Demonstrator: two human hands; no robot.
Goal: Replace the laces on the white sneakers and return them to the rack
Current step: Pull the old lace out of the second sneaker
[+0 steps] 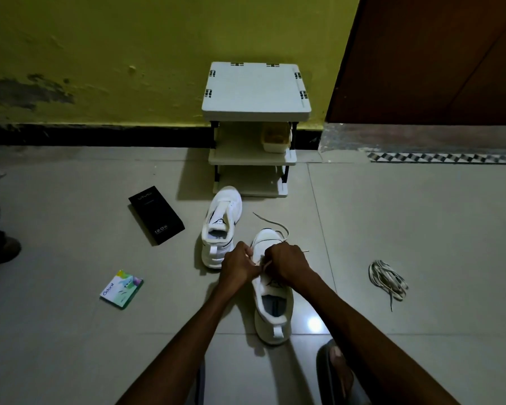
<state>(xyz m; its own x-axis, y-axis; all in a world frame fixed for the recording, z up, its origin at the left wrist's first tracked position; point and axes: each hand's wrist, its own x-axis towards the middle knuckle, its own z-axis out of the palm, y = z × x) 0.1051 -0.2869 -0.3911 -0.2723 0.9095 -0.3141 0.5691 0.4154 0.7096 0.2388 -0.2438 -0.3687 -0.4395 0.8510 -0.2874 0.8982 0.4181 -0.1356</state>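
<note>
A: Where was the work?

B: The near shoe lay at 6 o'clock, toe toward 12. The left hand gripped its eyelet edge. The right hand pinched the lace.

A: Advice for this step?

B: Pull both ends even and keep the lace flat. The second shoe stood at 11 o'clock, the rack at 12.

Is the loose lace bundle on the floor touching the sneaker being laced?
Apart. The head view shows bare floor between the lace bundle and the sneaker.
</note>
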